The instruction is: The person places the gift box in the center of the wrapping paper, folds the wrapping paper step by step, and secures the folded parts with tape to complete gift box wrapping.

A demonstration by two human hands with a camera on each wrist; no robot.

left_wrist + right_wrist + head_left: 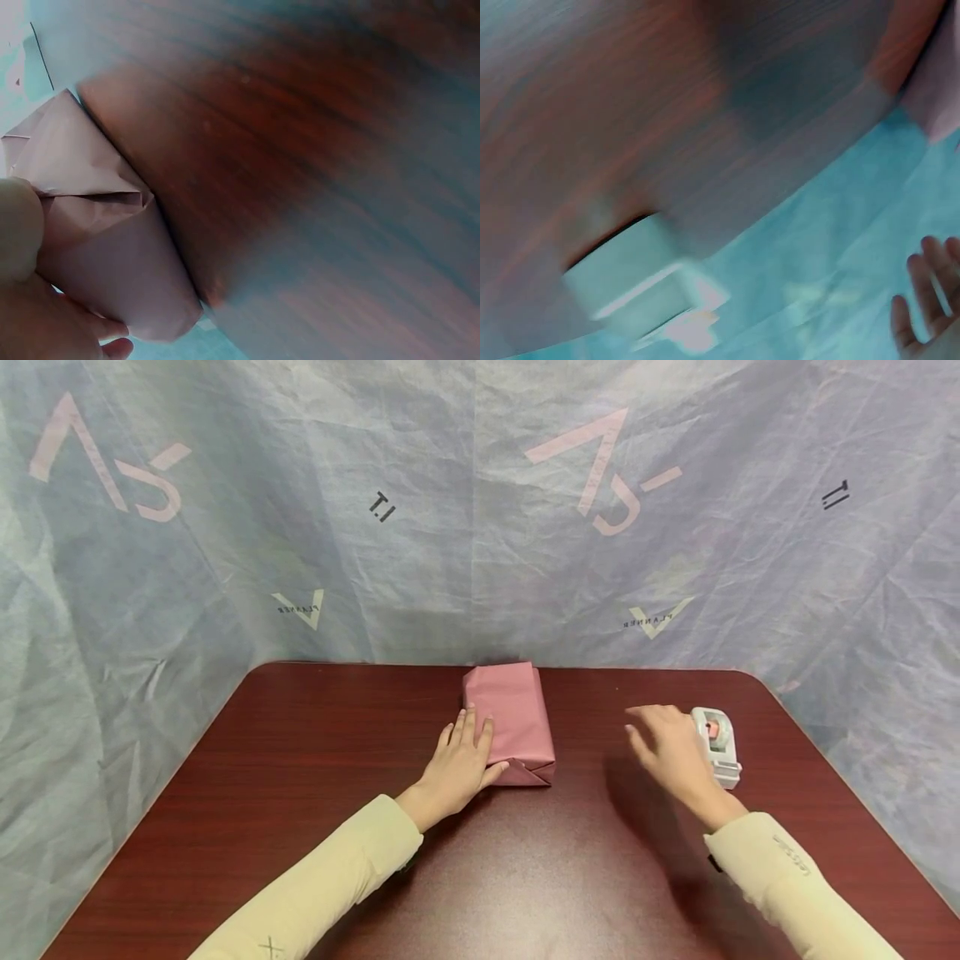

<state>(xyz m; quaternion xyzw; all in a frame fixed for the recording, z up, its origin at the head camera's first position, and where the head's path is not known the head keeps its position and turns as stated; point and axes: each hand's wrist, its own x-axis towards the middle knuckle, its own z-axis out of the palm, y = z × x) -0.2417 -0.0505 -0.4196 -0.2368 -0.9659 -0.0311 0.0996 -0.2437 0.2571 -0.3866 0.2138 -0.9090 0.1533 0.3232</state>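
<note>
Left hand (457, 768): fingers extended, laid along the parcel (516, 714), pressing rather than clasping; thumb at the near end. Parcel, in pink paper, lies under and just right of these fingers, flat on the table (300, 760).

Right hand (675, 756): well to the right of the left, raised over the table, fingers loosely bent, nothing visible in them; too blurred to rule out a small strip. Dispenser (726, 770) just outside this hand; wrist view shows fingers apart from it.

Progress, as judged: wrapping well along. Paper covers the parcel's top and the sides in view. Near end, by the left thumb, has its flap (521, 775) folded in, but the left wrist view shows a dark gap at the fold. Probably left: closing and taping that end. Far end's state cannot be told.
</note>
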